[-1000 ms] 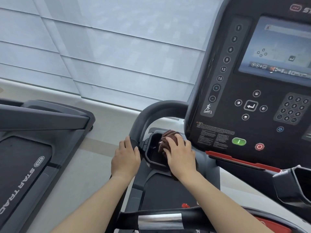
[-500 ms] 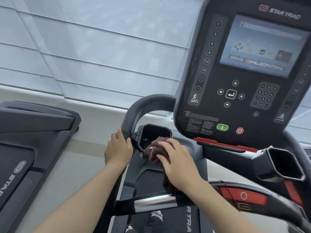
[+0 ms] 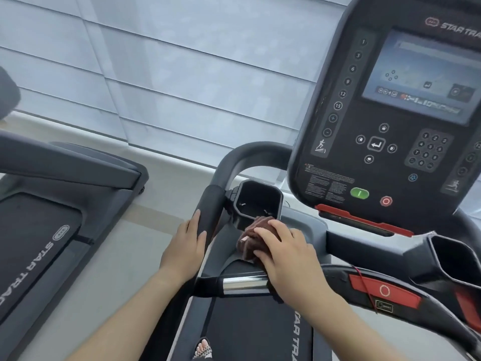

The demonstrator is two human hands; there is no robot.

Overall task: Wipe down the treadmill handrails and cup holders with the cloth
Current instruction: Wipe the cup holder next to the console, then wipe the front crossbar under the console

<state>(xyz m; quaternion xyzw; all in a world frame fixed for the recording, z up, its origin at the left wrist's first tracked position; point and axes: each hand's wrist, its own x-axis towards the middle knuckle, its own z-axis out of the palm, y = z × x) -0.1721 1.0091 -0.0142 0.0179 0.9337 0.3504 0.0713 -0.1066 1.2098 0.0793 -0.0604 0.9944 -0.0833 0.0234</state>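
Head view, left hand (image 3: 186, 247): stays wrapped around the left handrail (image 3: 210, 212), as before.
Left cup holder (image 3: 256, 201): now free; a second ago the cloth was inside it.
Cloth (image 3: 253, 237): brown, bunched, now just below the holder's near rim.
Right hand (image 3: 289, 259): closed over the cloth, pulled nearer the chrome bar (image 3: 244, 282).

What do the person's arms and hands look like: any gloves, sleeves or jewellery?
Both are bare. The left hand and right hand wear no gloves, and no rings, watch or bracelets show. Both forearms are uncovered as far as the frame's bottom edge, so no sleeves are in view. The nails look short and unpainted, though the picture is slightly soft.
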